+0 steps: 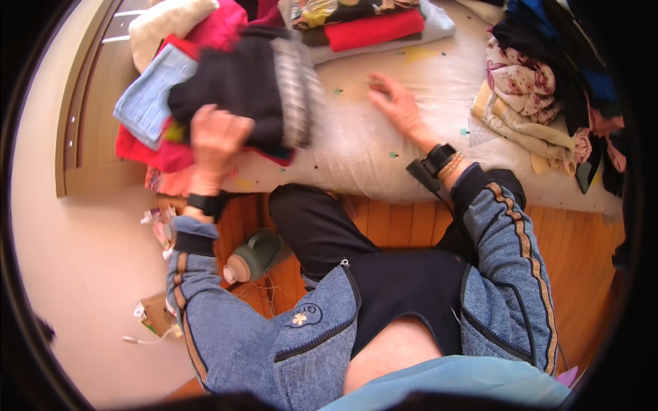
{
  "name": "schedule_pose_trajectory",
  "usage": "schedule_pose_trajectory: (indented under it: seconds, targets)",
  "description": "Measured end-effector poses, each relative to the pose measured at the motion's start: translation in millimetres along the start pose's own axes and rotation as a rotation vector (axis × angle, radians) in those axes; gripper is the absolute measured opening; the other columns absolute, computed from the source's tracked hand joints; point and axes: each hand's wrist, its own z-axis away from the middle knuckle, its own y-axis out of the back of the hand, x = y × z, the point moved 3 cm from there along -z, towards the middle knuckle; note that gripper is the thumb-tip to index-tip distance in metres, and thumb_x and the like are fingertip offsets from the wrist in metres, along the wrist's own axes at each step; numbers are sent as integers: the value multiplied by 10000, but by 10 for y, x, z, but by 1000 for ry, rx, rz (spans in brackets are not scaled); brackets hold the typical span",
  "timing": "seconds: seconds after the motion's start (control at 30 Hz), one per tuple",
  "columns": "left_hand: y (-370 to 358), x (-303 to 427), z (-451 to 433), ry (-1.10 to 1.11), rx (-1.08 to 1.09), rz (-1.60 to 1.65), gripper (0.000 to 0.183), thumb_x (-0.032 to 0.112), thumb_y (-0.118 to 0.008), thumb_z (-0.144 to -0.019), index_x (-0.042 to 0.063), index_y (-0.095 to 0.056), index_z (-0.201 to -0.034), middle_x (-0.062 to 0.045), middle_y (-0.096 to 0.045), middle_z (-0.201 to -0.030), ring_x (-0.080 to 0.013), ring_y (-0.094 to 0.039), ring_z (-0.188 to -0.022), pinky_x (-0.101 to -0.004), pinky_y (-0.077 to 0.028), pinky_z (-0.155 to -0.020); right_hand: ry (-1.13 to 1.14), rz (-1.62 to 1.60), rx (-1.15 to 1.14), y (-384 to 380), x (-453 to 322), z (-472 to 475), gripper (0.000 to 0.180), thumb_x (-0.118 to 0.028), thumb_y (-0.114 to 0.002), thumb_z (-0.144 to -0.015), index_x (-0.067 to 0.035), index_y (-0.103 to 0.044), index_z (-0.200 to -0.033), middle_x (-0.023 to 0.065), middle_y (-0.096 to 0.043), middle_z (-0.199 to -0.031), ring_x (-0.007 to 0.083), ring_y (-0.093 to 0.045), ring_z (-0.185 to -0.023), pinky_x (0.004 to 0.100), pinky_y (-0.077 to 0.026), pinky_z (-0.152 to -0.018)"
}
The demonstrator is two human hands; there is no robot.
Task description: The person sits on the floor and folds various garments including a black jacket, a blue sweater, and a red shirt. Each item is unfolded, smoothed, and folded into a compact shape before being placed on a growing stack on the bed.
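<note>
My left hand point(221, 131), blurred, is curled at the near edge of a folded black garment point(231, 77); its fingertips are hidden. A black-and-white checked cloth point(290, 92) lies along the garment's right side, its outer edge smeared by motion. Beneath and beside them are a folded light-blue denim piece point(154, 95) and red clothing point(133, 149). Over the pale patterned bedding point(349, 154), my right hand point(396, 105) holds nothing, fingers loosely bent and apart. It is right of the checked cloth and does not touch it.
Folded clothes with a red roll point(375, 33) sit at the far side. To the right lie a floral garment point(524, 77), a beige garment point(524, 120) and dark clothes. A green bottle point(252, 257) lies on the wooden floor, near a small box point(158, 314) by the wall.
</note>
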Motion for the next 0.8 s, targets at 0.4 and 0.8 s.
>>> schedule_pose_trajectory:
  seconds: [0.4,0.8]
  targets:
    - [197,1115,-383,-86,223,263,120,149,-681,-742,157,-589,-818,-19,-448,-760,-201,-565,-794,-403,-579,-911,-606,-1253,-527,-274,-468,389,648,-423,-657,-990,-36,-466,-1474,97,-576,-1448,227,-582,-1290,435,-450,-1127]
    - [788,1338,-969,-411,823,245,117,136,-635,-777,179,-600,-879,1,-472,-773,-187,-566,-860,-461,-627,-907,-249,-850,-11,1091,-594,1058,314,-241,-623,-950,-4,-707,-1138,112,-708,-1183,224,-663,-1120,353,-510,-1018]
